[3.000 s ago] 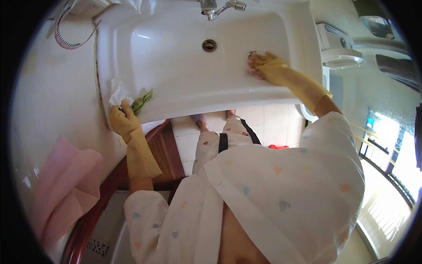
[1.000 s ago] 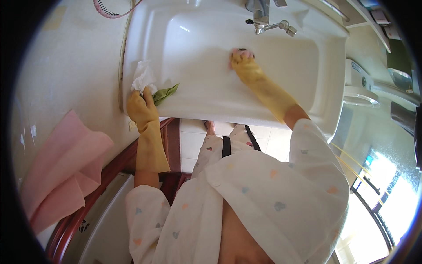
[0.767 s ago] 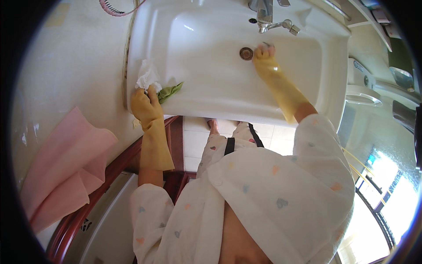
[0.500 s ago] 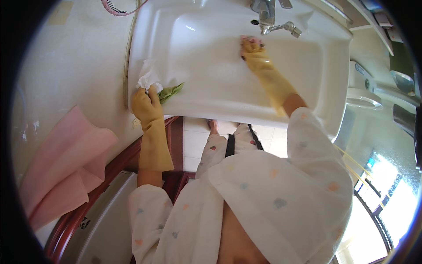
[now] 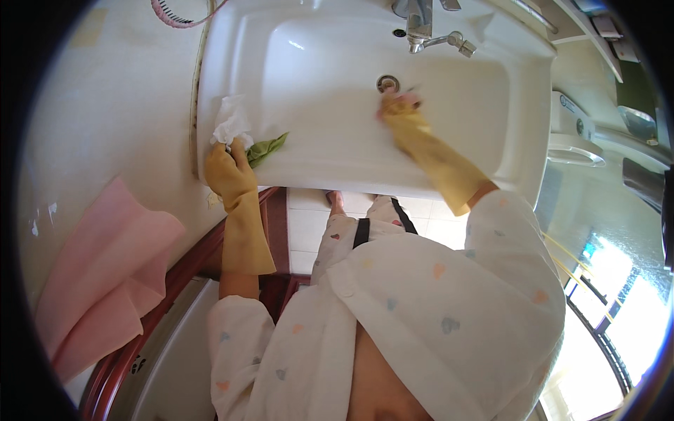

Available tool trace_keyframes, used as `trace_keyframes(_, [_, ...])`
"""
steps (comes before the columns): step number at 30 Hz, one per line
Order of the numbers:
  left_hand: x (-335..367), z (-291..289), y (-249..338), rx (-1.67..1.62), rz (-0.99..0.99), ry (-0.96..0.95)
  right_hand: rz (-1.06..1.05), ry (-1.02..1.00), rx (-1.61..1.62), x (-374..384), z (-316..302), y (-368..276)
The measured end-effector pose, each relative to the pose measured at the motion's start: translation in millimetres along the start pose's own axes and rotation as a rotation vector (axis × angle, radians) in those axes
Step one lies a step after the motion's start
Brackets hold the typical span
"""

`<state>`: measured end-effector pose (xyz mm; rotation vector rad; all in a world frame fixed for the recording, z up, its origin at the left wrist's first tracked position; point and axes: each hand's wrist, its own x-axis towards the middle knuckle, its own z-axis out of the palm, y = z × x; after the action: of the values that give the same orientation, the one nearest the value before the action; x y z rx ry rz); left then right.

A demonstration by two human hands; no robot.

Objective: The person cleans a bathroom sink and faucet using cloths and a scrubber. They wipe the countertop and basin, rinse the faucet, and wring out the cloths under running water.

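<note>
Both my hands wear yellow rubber gloves. My right hand point(image 5: 402, 112) is closed over a pink cloth or sponge point(image 5: 386, 111), pressed to the basin of the white sink point(image 5: 316, 91) just below the drain point(image 5: 387, 83). Motion blurs its fingers, so the exact kind of pink thing is unclear. At the sink's front left corner, my left hand point(image 5: 230, 168) has its fingers curled against a crumpled thin white sheet point(image 5: 232, 126). Beside those fingers lies a green crumpled cloth or leaf point(image 5: 267, 149), on the sink's rim.
A chrome faucet point(image 5: 419, 28) with a swivel spout stands over the back of the basin. On the left, a pink cloth point(image 5: 112, 274) hangs by a dark red wooden edge point(image 5: 175, 295). A pink ring-shaped band point(image 5: 175, 17) is at the top left. Wall fittings point(image 5: 572, 130) line the right side.
My right hand has moved toward me with the pink thing, uncovering the drain. My left hand keeps its place at the sink's corner, and the view has shifted slightly.
</note>
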<state>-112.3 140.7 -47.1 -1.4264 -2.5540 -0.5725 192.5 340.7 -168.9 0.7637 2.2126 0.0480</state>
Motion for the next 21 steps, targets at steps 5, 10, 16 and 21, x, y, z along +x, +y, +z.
trace_keyframes(5, [10.4,3.6,16.4,-0.050,0.025,-0.029,0.105,0.893,0.238,42.3,64.4,34.4])
trace_keyframes(10, [1.3,-2.0,1.7,-0.053,-0.009,-0.036,0.404,0.403,0.100,-28.7,84.4,40.3])
trace_keyframes(16, [5.1,1.5,8.6,-0.046,-0.035,-0.018,0.342,0.258,0.649,-62.2,-23.2,88.1])
trace_keyframes(21, [3.4,1.3,8.2,-0.048,0.003,0.010,0.248,0.253,0.593,10.5,-38.1,78.2])
